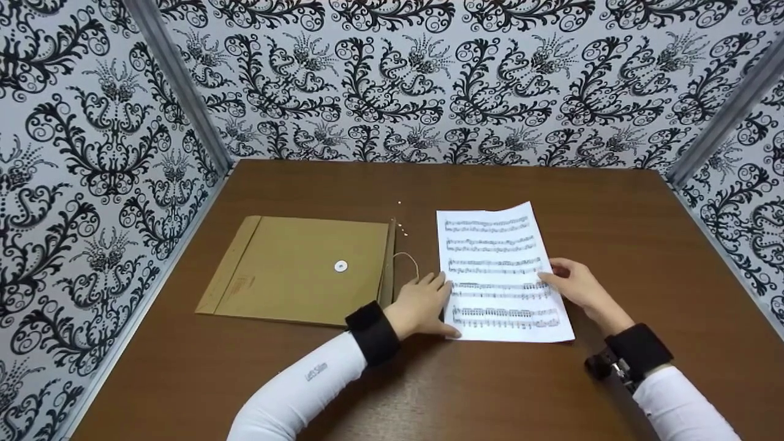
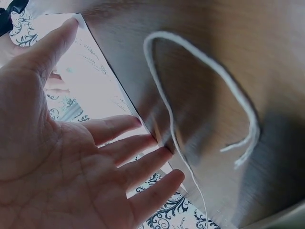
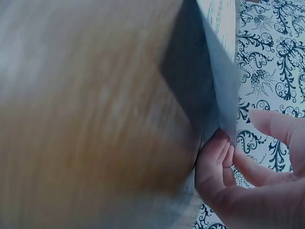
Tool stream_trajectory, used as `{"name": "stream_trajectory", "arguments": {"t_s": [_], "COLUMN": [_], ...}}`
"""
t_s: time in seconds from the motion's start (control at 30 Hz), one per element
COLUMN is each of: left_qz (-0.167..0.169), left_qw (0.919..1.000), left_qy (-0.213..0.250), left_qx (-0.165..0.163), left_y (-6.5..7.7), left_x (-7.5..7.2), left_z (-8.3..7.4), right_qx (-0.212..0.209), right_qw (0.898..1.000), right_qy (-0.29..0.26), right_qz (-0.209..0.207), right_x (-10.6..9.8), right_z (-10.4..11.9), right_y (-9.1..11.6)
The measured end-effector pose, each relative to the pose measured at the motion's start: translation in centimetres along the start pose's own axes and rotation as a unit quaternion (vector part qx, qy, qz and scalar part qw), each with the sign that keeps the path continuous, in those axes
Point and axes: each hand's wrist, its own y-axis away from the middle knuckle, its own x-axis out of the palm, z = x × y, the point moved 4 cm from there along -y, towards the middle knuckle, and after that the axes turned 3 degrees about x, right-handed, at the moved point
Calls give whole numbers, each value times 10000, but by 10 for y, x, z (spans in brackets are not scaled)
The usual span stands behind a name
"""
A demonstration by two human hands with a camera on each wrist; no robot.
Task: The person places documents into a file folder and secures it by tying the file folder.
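Head view: sheet music point(image 1: 499, 275) between left hand point(image 1: 422, 306), fingers outstretched at its edge, and right hand point(image 1: 579, 285); brown envelope point(image 1: 294, 263) left of left hand. Left wrist: string point(image 2: 232, 88) beside straight fingers. Right wrist: right hand pinching sheet's edge.

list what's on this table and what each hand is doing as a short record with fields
surface: brown wood-grain table
paper: printed sheet music, its right edge lifted
envelope: brown string-tie envelope, lying left of the sheet music
button: white disc on the envelope
string: white string, loose end frayed, between envelope and sheet music
left hand: left hand, fingers spread, touching the sheet's left edge
right hand: right hand, fingers curled at the sheet's right edge
backdrop: black-and-white scroll-patterned wall
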Motion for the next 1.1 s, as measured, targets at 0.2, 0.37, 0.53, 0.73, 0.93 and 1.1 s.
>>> {"name": "stream_trajectory", "arguments": {"t_s": [0.2, 0.37, 0.53, 0.73, 0.93, 1.1], "left_qz": [21, -14, 36, 18, -61, -56], "left_qw": [10000, 10000, 9999, 9999, 10000, 10000], "left_qy": [16, -22, -104, -99, -15, -6], "left_qx": [-15, 2, -32, -47, -42, -40], "left_y": [-1, -1, 0, 0, 0, -1], "left_x": [0, 0, -1, -1, 0, 1], "left_z": [0, 0, -1, -1, 0, 0], "right_qx": [-26, -71, -73, -100, -56, -79], "right_qw": [9994, 9990, 9991, 9986, 9981, 9975], "right_qy": [-37, -179, -232, -369, -526, -653], "right_qz": [355, 408, 359, 375, 315, 268], "right_x": [6, 8, 7, 6, 5, 3], "right_z": [1, 0, -1, 1, 7, 8], "right_y": [3, 4, 4, 5, 9, 11]}}
